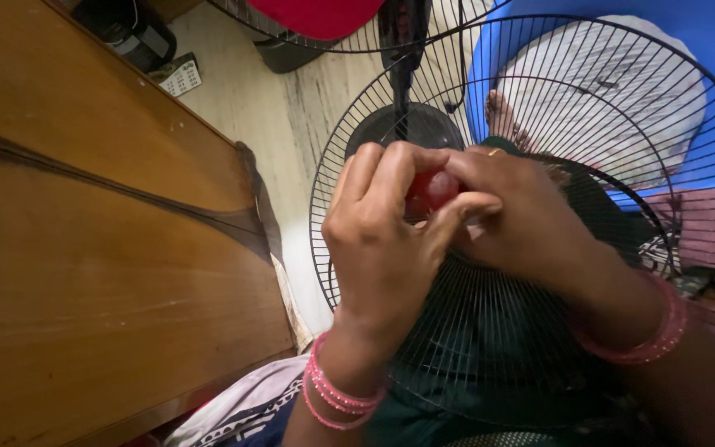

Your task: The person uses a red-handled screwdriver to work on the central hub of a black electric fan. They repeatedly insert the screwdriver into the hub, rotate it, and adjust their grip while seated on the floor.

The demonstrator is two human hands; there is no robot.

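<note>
A round black wire fan guard point(490, 331) stands in front of me, its spokes running out from the centre. A small red cap point(432, 189) sits at the guard's centre, mostly hidden by my fingers. My left hand point(382, 240) curls around the cap from the left, thumb and fingers closed on it. My right hand point(523, 211) grips the same cap from the right, fingers overlapping those of the left. Pink bangles circle both wrists.
A brown wooden board point(84, 248) fills the left side. Behind the guard are a black fan motor housing point(403, 128), a blue tub point(705, 50) with a white cloth, and a second guard with a red part point(316, 16) at the top. Pale floor lies between.
</note>
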